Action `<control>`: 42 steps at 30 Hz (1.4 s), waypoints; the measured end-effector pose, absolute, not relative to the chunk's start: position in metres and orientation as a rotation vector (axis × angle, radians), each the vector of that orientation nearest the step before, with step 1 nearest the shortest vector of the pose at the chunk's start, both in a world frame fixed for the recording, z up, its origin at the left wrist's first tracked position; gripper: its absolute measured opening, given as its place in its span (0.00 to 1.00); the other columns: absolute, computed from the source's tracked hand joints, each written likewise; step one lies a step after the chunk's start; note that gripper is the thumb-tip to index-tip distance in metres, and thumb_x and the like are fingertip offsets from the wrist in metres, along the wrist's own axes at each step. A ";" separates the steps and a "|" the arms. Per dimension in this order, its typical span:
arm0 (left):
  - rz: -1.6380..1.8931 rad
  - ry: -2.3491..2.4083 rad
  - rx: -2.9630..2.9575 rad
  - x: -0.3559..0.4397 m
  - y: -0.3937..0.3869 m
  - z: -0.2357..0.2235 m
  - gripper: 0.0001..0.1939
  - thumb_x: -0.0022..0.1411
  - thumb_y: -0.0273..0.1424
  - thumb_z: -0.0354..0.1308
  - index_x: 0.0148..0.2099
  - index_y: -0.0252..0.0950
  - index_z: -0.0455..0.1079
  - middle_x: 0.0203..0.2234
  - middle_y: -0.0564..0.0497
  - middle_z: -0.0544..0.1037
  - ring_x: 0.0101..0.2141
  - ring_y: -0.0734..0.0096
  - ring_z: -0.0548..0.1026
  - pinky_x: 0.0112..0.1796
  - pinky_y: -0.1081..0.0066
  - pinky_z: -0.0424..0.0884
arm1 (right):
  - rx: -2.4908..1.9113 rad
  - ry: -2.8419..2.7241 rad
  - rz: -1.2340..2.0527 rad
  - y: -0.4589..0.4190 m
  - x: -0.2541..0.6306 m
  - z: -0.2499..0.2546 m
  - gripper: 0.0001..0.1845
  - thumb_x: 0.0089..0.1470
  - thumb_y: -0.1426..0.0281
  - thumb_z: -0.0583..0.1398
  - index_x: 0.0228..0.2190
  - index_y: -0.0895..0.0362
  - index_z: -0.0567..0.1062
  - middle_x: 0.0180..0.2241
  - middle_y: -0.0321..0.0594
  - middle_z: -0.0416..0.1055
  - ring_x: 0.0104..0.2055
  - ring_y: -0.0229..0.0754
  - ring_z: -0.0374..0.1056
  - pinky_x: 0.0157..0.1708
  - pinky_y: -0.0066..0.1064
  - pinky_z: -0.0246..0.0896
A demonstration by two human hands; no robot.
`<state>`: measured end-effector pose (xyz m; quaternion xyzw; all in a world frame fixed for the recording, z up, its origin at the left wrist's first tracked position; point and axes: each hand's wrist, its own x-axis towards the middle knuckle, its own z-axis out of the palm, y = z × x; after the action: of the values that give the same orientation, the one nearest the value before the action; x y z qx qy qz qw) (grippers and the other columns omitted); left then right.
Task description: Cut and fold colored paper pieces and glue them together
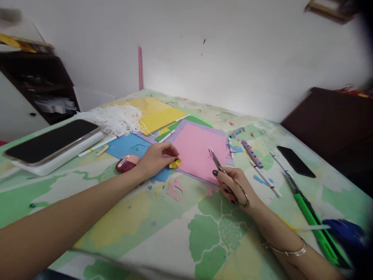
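Between the thumb and fingertips of my left hand (161,156) is a small yellow paper flower (175,163), pinched near the left edge of a pink paper sheet (198,147). My right hand (236,186) is closed around metal scissors (217,160), its fingers at the handle loops. The blades point up and away over the pink sheet, and a scrap of pink paper shows by their tips; whether they touch it I cannot tell. Cut pink scraps (175,189) lie on the cloth in front of the sheet. Under the pink sheet is a lilac one (181,127).
Left are a phone (52,140) on a white box, white string (116,118) and a maroon case (127,163). Yellow sheets (159,111) and blue paper (128,144) lie behind my left hand. Rightward are rolled paper sticks (265,178), a dark phone (296,161) and a green cutter (316,227).
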<state>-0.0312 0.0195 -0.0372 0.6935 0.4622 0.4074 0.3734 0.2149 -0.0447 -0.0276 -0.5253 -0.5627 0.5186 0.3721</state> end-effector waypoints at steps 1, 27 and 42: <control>1.070 1.206 1.827 -0.032 0.020 -0.037 0.05 0.50 0.27 0.59 0.33 0.34 0.71 0.32 0.49 0.78 0.35 0.66 0.76 0.39 0.66 0.72 | -1.341 -1.441 1.334 -0.046 0.213 -0.027 0.23 0.49 0.55 0.60 0.17 0.55 0.57 0.11 0.24 0.49 0.08 0.27 0.46 0.07 0.20 0.37; 0.917 0.901 1.290 0.003 -0.033 -0.009 0.09 0.53 0.35 0.61 0.34 0.35 0.70 0.27 0.49 0.77 0.30 0.67 0.74 0.20 0.76 0.70 | -1.362 -1.703 1.175 -0.069 0.185 -0.023 0.18 0.48 0.60 0.60 0.18 0.57 0.62 0.12 0.27 0.49 0.15 0.29 0.45 0.14 0.24 0.38; 0.911 0.871 1.262 0.005 -0.033 -0.010 0.07 0.55 0.33 0.60 0.34 0.35 0.70 0.29 0.48 0.77 0.34 0.65 0.76 0.22 0.78 0.70 | -1.365 -1.731 1.181 -0.070 0.187 -0.024 0.18 0.49 0.62 0.60 0.18 0.56 0.60 0.13 0.27 0.48 0.16 0.29 0.45 0.15 0.24 0.39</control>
<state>0.0045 -0.0332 -0.0103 0.5507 0.3802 0.3974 0.6279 0.1866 -0.0697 -0.0237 -0.5182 -0.6569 0.4481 0.3150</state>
